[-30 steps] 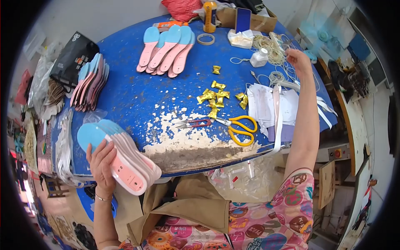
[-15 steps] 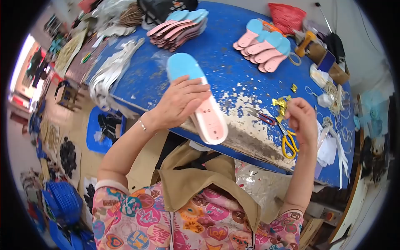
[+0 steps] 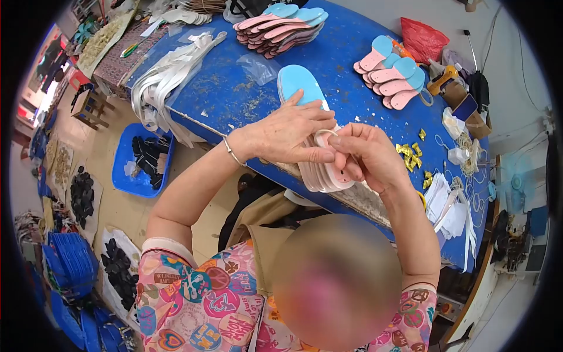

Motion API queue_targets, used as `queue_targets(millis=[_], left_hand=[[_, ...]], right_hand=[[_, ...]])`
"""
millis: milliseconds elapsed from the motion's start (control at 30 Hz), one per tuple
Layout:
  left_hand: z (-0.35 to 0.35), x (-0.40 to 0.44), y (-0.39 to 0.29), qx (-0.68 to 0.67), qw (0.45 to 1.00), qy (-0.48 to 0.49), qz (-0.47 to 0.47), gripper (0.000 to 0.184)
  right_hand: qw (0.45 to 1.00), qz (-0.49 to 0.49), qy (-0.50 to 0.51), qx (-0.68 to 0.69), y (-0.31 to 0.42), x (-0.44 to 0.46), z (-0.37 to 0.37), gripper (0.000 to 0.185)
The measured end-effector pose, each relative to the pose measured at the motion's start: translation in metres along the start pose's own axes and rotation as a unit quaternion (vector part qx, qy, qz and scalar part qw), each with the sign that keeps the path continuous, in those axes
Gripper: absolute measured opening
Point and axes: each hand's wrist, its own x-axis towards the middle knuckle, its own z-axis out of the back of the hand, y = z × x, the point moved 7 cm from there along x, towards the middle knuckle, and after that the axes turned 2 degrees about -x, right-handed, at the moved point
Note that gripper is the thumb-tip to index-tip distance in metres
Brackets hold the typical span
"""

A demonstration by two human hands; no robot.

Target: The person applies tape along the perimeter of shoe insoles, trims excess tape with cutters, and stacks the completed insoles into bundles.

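A stack of blue-and-pink insoles (image 3: 300, 85) stands tilted at the table's front edge. My left hand (image 3: 287, 132) is wrapped over its middle, holding it, with the thumb pointing toward my right hand. My right hand (image 3: 369, 154) is close beside it, over the pink lower part of the stack, its thumb and fingers pinching a thin pale loop (image 3: 326, 132). The palm side of my left hand is hidden.
Fanned insoles lie on the blue table (image 3: 234, 100) in a left pile (image 3: 281, 29) and a right pile (image 3: 393, 76). White straps (image 3: 170, 76) hang over the left edge. Gold-wrapped pieces (image 3: 410, 155), cord (image 3: 469, 152) and white sheets (image 3: 448, 205) lie right.
My left hand has brought the insole stack rightward in view. My right hand has come from the cord area to the stack, and a pale loop now shows in its fingers.
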Motion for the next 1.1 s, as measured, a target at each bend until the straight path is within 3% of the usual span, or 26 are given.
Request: queue_targets(millis=[300,400,633,700,800,867,900,933,1033,1100], left_hand=[[-0.003,0.006,-0.002,0.015,1.000,0.002,0.013,0.052],[0.001,0.006,-0.004,-0.038,0.999,-0.011,0.034,0.043],[-0.001,0.007,0.007,-0.039,0.998,0.008,0.053,0.054],[-0.002,0.009,0.005,-0.024,0.998,0.029,0.049,0.054],[0.000,0.015,0.004,-0.019,0.998,0.044,0.035,0.054],[0.003,0.018,0.004,-0.029,0.997,0.029,0.062,0.050],[0.007,0.020,0.004,-0.044,0.996,-0.018,0.071,0.040],[-0.001,0.026,0.003,-0.041,0.997,0.004,0.062,0.040],[0.004,0.020,0.019,-0.096,0.971,-0.168,0.141,0.032],[0.000,0.021,0.024,-0.101,0.970,-0.160,0.152,0.033]], right_hand=[[0.994,0.000,0.044,0.095,0.008,-0.019,-0.024,0.011],[0.991,-0.017,0.026,0.131,-0.002,-0.029,-0.025,0.009],[0.965,0.053,-0.121,0.228,-0.091,-0.090,0.016,0.022],[0.927,0.145,-0.243,0.248,-0.115,-0.100,0.039,0.028],[0.895,0.222,-0.316,0.224,-0.123,-0.093,0.043,0.032],[0.897,0.219,-0.334,0.187,-0.121,-0.076,0.039,0.032],[0.904,0.156,-0.311,0.248,-0.133,-0.055,0.039,0.028],[0.901,0.093,-0.285,0.314,-0.149,-0.040,0.040,0.026],[0.888,0.059,-0.227,0.395,-0.169,-0.024,0.036,0.027],[0.891,0.060,-0.252,0.372,-0.190,-0.019,0.036,0.028]])
